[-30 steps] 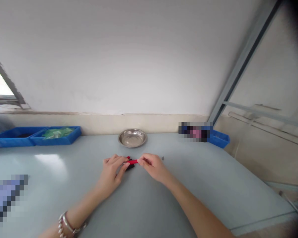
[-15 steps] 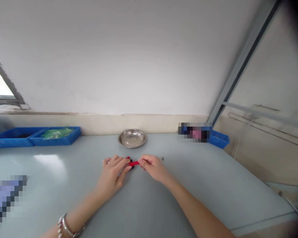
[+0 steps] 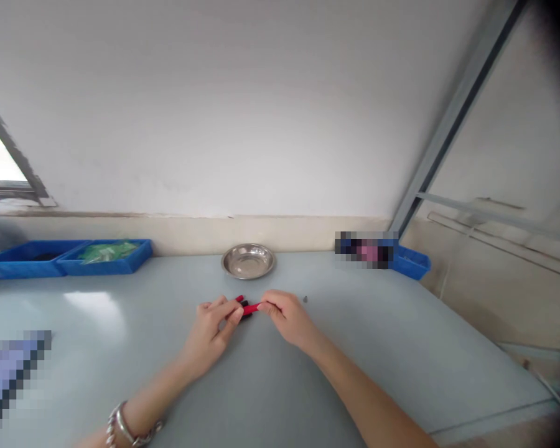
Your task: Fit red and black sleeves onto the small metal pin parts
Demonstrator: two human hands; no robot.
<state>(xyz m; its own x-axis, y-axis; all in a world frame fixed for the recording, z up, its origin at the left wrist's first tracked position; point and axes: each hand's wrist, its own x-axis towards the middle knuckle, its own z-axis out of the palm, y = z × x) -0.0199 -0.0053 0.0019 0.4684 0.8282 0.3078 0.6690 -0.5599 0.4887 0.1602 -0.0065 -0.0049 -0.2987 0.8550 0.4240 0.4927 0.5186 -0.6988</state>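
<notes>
A slim red pen-like stick spans the gap between my two hands, low over the table. My left hand pinches its left end between thumb and fingers. On its other end, my right hand is closed with thumb against curled fingers. Beneath and behind the left fingertips lie black pieces and another red tip, partly hidden by the fingers. Their exact kind is too small to tell. A bracelet circles my left wrist.
A round steel dish stands by the wall beyond my hands. Two blue trays, one with green packaging, sit at the back left. Another blue tray is at the back right. A tiny grey bit lies right of my right hand on the grey table.
Both hands keep hold of the red stick in nearly the same place. My right fingers have curled in more tightly, and the left fingers have shifted slightly, baring more of the second red tip.
</notes>
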